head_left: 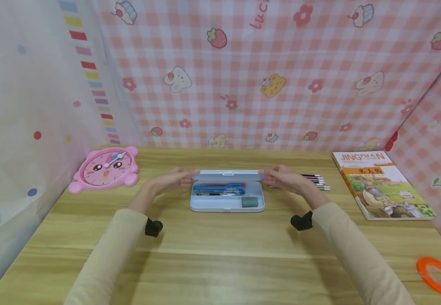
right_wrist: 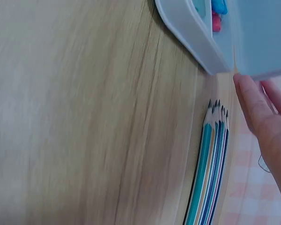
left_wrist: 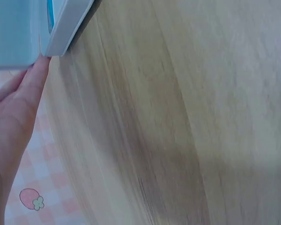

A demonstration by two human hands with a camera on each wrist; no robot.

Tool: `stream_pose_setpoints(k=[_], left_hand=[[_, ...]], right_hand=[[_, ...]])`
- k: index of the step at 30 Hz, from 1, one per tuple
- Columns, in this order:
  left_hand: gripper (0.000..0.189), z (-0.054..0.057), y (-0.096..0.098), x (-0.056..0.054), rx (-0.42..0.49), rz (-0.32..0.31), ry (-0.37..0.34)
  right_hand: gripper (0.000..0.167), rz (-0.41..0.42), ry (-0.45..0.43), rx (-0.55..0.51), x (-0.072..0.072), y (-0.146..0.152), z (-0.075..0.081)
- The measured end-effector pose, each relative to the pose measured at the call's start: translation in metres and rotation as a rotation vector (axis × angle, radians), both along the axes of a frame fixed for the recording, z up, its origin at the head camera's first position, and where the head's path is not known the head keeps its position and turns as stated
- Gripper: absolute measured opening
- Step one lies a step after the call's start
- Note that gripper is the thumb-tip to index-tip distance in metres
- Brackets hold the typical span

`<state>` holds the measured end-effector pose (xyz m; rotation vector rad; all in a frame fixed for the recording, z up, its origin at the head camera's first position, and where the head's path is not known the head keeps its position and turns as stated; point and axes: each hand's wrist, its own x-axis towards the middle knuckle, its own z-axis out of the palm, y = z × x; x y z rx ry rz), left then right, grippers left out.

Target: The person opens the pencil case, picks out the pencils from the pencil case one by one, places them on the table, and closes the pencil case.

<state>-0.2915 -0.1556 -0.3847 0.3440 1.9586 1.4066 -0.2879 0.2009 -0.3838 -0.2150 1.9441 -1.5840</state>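
Note:
A pale blue pencil case [head_left: 214,203] lies on the table with its lid [head_left: 228,176] raised at the back. In its long compartment are several pens [head_left: 220,189], blue, red and clear. A grey-green block [head_left: 249,202] like an eraser sits in the small compartment at the right. My left hand [head_left: 170,180] holds the lid's left end; in the left wrist view its fingers [left_wrist: 35,77] meet the lid's corner. At the right end, my right hand [head_left: 283,178] holds the lid, its fingers [right_wrist: 253,96] at the corner. Some fingertips are hidden behind the lid.
Several sharpened pencils [right_wrist: 207,154] lie right of the case, partly behind my right hand. A pink toy clock [head_left: 110,168] stands at the left, a book [head_left: 386,186] at the right. An orange tape roll [head_left: 424,271] lies near the right front. Patterned cloth [head_left: 228,76] walls the back.

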Motion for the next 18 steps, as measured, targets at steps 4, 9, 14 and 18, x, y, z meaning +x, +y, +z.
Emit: stream_pose_setpoints(k=[4, 9, 14, 18], left_hand=[[0.076, 0.000, -0.004, 0.003, -0.087, -0.021, 0.032], [0.080, 0.000, -0.004, 0.007, -0.189, -0.084, 0.119], [0.094, 0.001, 0.000, 0.007, -0.206, -0.166, 0.129], [0.099, 0.000, 0.005, 0.010, -0.248, -0.197, 0.180]], right_hand=[[0.065, 0.094, 0.115, 0.164, 0.004, 0.007, -0.003], [0.069, 0.168, 0.227, 0.259, 0.010, 0.012, -0.005], [0.082, 0.218, 0.252, 0.248, 0.015, 0.009, -0.009], [0.091, 0.236, 0.362, 0.333, 0.020, 0.004, -0.012]])
